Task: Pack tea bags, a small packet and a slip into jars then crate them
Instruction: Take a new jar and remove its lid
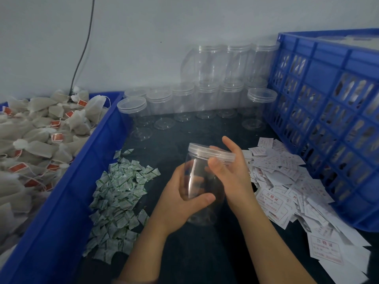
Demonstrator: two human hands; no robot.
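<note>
The jar (194, 171) is held near upright, lid (205, 150) topmost. The left hand (180, 197) has its fingers clamped round the body; the right hand (235, 177) has fingers and thumb closed on the lid.

Clear jars (205, 99), blue crates (328, 99), beige tea bags (41, 128) with red tags, green-printed white packets (119, 193) and red-printed white slips (287, 181) are seen on a dark surface (205, 253).

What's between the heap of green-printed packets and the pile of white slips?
Head view: a clear lidded jar, gripped by the left hand and right hand, over otherwise bare dark table top.
</note>
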